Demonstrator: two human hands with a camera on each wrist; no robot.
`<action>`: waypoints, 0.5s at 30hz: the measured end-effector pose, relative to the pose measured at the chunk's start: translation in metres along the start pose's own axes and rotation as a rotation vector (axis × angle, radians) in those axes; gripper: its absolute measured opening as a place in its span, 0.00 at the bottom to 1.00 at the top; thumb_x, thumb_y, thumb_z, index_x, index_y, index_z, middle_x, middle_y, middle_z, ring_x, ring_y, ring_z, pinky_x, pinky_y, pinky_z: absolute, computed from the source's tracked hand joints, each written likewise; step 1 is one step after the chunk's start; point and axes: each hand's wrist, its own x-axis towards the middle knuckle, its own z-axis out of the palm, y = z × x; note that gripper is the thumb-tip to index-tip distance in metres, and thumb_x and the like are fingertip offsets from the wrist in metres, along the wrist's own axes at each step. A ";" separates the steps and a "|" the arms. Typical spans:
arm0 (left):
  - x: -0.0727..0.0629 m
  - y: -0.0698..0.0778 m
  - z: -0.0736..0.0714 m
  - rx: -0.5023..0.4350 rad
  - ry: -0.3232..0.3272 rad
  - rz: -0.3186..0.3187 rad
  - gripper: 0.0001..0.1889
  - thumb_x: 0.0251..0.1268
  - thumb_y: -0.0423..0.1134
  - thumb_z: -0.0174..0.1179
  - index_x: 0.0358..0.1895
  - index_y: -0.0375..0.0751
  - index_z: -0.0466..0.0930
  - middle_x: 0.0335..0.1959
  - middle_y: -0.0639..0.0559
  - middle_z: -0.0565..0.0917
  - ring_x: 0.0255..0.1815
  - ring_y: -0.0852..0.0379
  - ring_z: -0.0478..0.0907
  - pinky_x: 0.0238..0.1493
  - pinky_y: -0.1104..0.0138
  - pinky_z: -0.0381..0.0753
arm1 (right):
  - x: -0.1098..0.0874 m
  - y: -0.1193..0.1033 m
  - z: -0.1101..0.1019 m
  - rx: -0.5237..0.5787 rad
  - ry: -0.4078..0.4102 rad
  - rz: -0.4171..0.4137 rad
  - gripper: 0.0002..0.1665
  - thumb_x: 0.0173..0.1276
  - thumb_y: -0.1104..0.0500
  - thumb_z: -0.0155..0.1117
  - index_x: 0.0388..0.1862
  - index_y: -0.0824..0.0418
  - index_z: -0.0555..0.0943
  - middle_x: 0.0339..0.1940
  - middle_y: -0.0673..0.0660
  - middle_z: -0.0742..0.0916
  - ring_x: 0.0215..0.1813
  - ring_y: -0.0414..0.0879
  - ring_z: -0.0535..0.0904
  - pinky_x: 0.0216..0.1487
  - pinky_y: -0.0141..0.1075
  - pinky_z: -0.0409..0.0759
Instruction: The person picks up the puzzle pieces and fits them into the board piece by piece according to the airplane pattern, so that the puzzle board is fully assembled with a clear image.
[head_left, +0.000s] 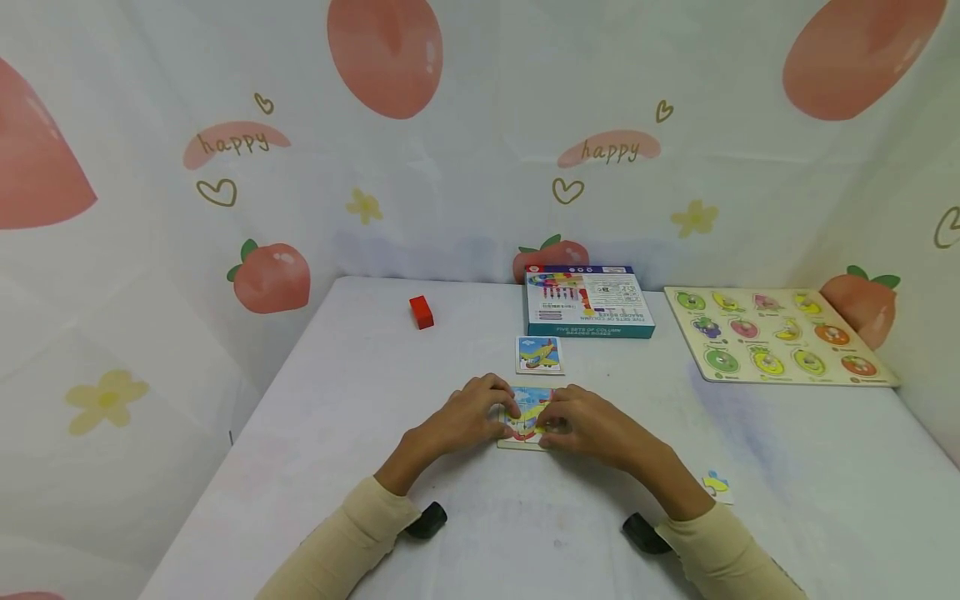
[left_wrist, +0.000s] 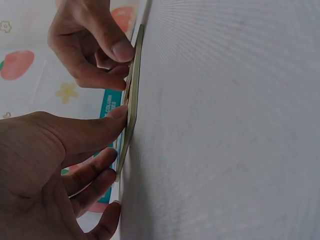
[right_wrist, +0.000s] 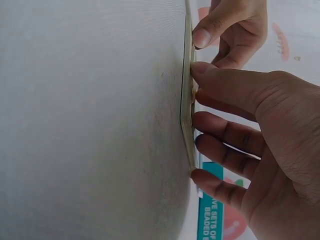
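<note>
In the head view a small jigsaw puzzle board with a yellow plane picture lies flat on the white table, between both hands. My left hand holds its left side, thumb at the near part and fingers bent along the edge. Over the right part, my right hand pinches a small puzzle piece between thumb and index finger, against the board; the fingers mostly hide it. Its other fingers touch the board's right side. Just beyond lies a matching plane picture. A loose puzzle piece rests near my right forearm.
A teal and white box lies at the back of the table. To its right is a fruit peg board, and a red block sits at the back left. A printed cloth hangs behind.
</note>
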 end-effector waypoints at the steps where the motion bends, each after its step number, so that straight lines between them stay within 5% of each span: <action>1: 0.000 0.000 0.000 0.004 0.001 0.002 0.09 0.69 0.40 0.73 0.50 0.49 0.90 0.66 0.48 0.77 0.71 0.44 0.69 0.70 0.41 0.68 | 0.000 0.000 0.000 0.000 0.000 0.002 0.14 0.66 0.49 0.80 0.47 0.53 0.92 0.42 0.43 0.87 0.49 0.41 0.78 0.56 0.44 0.82; 15: -0.001 0.003 0.000 0.048 -0.022 0.061 0.12 0.72 0.38 0.70 0.55 0.56 0.91 0.66 0.49 0.78 0.70 0.46 0.70 0.70 0.45 0.70 | -0.001 -0.003 -0.001 0.020 0.009 0.031 0.10 0.67 0.53 0.79 0.46 0.52 0.92 0.43 0.44 0.87 0.54 0.45 0.81 0.61 0.49 0.83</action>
